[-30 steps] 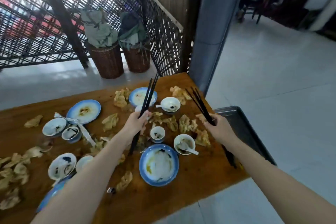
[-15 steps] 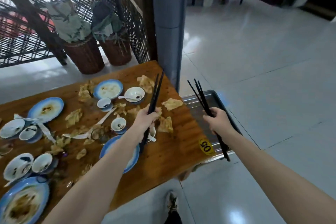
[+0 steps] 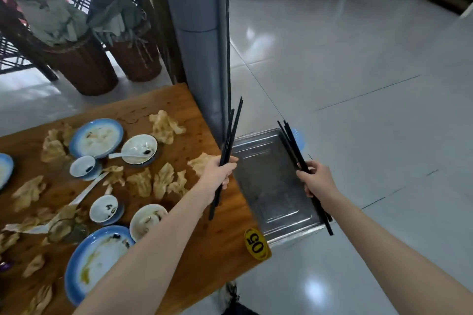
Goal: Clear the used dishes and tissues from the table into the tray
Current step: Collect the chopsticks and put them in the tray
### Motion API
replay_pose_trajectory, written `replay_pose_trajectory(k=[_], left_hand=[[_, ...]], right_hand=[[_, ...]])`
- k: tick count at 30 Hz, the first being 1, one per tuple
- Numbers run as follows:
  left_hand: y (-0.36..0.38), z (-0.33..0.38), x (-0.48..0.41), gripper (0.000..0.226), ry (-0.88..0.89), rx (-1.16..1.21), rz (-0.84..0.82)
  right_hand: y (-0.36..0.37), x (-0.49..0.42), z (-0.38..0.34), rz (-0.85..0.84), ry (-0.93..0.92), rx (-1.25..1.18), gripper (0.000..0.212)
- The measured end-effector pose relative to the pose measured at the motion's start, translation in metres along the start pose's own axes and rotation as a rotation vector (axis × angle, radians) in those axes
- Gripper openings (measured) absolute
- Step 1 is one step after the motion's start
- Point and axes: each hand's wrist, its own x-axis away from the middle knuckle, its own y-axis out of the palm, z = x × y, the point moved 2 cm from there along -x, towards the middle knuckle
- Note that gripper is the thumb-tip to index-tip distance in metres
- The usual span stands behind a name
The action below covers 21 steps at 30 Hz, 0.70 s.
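Left hand (image 3: 220, 170), forearm stretched forward, curled round a bundle of thin black chopsticks (image 3: 231, 133), tips toward 12 o'clock, over the table's right edge. Right hand (image 3: 318, 180) gripping a second black bundle (image 3: 291, 144), tilted toward 11 o'clock, at the tray's right rim. Between the hands: rectangular steel tray (image 3: 268, 186), dull and scuffed, with a raised rim. At 9 o'clock, wooden table (image 3: 204, 245) strewn with crumpled tissues (image 3: 163, 181), blue-rimmed plates (image 3: 96, 261) and white bowls (image 3: 139, 148). Yellow oval "05" sticker (image 3: 256, 243) on the near corner. Glossy tiled floor (image 3: 371, 71) open at 3 o'clock; grey pillar (image 3: 197, 46) close at 12 o'clock.
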Motion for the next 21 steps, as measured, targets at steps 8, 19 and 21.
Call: replay_pose_trajectory(k=[8, 19, 21], left_hand=[[0.064, -0.017, -0.070, 0.008, -0.097, -0.042, -0.010], [0.141, -0.068, -0.170, 0.015, -0.296, 0.020, 0.125], [0.150, -0.080, -0.188, 0.016, -0.321, 0.025, 0.149]], right_hand=[[-0.031, -0.081, 0.051, 0.016, 0.141, -0.002, 0.015], [-0.023, -0.219, 0.130, -0.129, 0.242, 0.226, 0.037], [-0.017, -0.237, 0.146, -0.139, 0.226, 0.307, 0.041]])
